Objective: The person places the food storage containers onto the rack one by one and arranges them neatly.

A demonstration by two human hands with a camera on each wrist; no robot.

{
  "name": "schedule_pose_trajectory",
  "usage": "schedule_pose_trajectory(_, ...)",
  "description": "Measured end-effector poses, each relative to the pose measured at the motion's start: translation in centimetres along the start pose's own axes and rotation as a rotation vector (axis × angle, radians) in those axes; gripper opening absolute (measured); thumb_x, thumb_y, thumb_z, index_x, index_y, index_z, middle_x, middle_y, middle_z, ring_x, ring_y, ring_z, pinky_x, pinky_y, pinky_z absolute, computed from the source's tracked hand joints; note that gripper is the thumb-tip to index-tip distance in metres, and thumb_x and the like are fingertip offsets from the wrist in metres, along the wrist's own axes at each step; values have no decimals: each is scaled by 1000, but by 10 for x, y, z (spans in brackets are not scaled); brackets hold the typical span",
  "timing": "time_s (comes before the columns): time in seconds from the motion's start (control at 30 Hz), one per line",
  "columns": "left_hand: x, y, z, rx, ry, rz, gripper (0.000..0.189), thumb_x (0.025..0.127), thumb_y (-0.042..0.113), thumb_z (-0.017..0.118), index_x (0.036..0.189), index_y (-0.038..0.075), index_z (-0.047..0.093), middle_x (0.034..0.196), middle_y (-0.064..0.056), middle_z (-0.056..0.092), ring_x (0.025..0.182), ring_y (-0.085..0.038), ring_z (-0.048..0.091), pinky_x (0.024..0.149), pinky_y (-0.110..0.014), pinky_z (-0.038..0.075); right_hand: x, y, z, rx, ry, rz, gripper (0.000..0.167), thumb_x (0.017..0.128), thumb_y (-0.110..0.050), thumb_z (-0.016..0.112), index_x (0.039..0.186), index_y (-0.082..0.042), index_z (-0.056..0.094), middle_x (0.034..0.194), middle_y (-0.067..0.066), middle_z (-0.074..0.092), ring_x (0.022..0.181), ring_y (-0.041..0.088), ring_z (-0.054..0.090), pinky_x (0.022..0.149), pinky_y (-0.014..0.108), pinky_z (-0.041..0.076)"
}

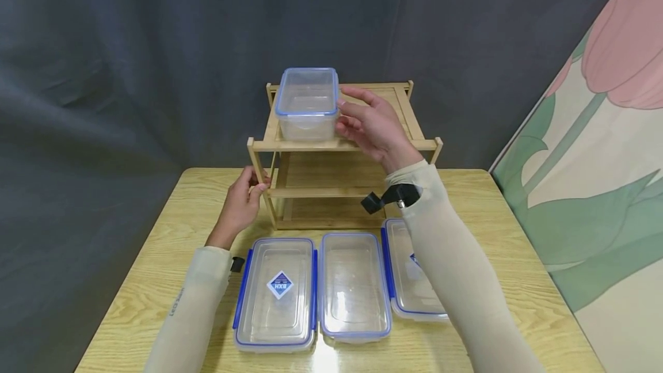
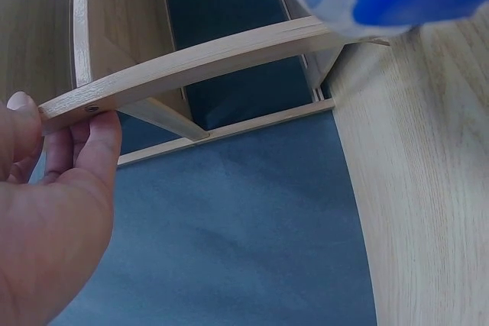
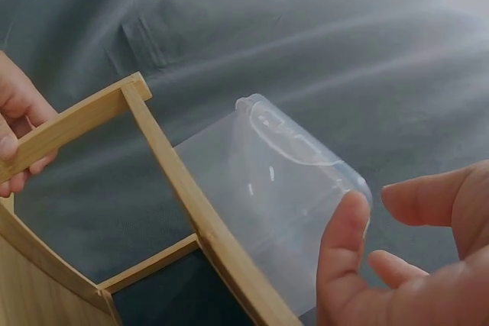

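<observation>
A: Left hand (image 1: 243,197) status?
B: Front left post of the wooden rack (image 1: 321,192) is pinched between thumb and fingers, below the top tier. Grip is seen in both wrist views too.
A: Right hand (image 1: 375,125)?
B: Held up at top-tier height, above and to the right of the left hand. Fingers are half bent, thumb parted from them. Nothing is gripped.
A: And the clear container (image 1: 307,99)?
B: Seated on the rack's top tier, just left of the right hand's fingertips. Blue rim is turned up. Whether its side is touched cannot be told.
A: What is laid out nearer the person?
B: Three boxes on the table (image 1: 145,281). A labelled box (image 1: 279,318) with blue side clips is placed just below the left hand. A blue-rimmed box (image 1: 356,286) is set to its right, between the two forearms. A third box (image 1: 406,281) is placed below the right hand, partly covered by the right sleeve (image 1: 466,281).
A: Backdrop?
B: Dark curtain (image 1: 155,45) is hung beyond both hands; a tulip-patterned panel (image 1: 580,131) is seen off to the right hand's right.
</observation>
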State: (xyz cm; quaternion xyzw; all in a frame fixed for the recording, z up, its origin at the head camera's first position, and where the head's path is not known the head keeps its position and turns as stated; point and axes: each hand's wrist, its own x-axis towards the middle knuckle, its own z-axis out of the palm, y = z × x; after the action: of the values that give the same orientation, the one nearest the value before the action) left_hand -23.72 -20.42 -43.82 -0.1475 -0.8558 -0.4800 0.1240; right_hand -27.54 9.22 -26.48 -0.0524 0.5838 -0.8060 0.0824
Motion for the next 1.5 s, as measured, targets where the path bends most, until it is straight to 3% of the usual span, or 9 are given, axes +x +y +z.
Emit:
schedule_pose_trajectory(0.43, 0, 2, 2, -26, 5, 5, 22, 111, 6, 50, 130, -5, 53, 122, -25, 68, 119, -40, 66, 97, -58, 57, -36, 2, -26, -84, 18, -75, 38, 101, -11, 72, 138, -16, 64, 116, 9, 57, 87, 19, 64, 76, 25, 62)
schedule_pose_trajectory(0.73, 0, 2, 3, -9, 13, 15, 20, 110, 9, 53, 128, -1, 54, 121, -23, 68, 118, -40, 66, 95, -61, 58, -63, 9, -48, -185, 8, -208, 36, 101, -11, 72, 136, -14, 66, 118, 7, 57, 99, 22, 63, 82, 27, 62)
schedule_pose_trajectory(1.03, -1, 5, 4, -14, 23, 19, 18, 109, 5, 54, 126, -2, 54, 118, -23, 68, 114, -40, 67, 92, -57, 58, -97, 15, -71, -241, 31, -347, 34, 101, -9, 71, 135, -10, 65, 119, 9, 61, 102, 22, 64, 81, 25, 63)
schedule_pose_trajectory(1.23, -6, 5, 3, -23, 22, 9, 18, 110, 6, 53, 126, -1, 54, 119, -22, 68, 114, -38, 66, 92, -55, 57, -121, 17, -88, -284, 26, -424, 35, 101, -2, 69, 135, -3, 64, 118, 9, 65, 96, 16, 66, 77, 24, 62)
schedule_pose_trajectory(1.37, -8, 4, 1, -24, 22, 16, 19, 110, 7, 52, 127, -2, 53, 120, -23, 67, 116, -39, 66, 95, -59, 58, -133, 18, -99, -306, 37, -429, 39, 101, -1, 68, 138, 5, 60, 119, 9, 66, 95, 17, 65, 75, 23, 62)
schedule_pose_trajectory(1.5, -9, 2, -1, -16, 25, 18, 19, 110, 8, 52, 127, -2, 53, 120, -23, 67, 117, -40, 66, 96, -59, 58, -145, 22, -111, -400, 70, -423, 38, 101, -4, 70, 137, 3, 62, 121, 7, 67, 98, 18, 65, 75, 22, 62)
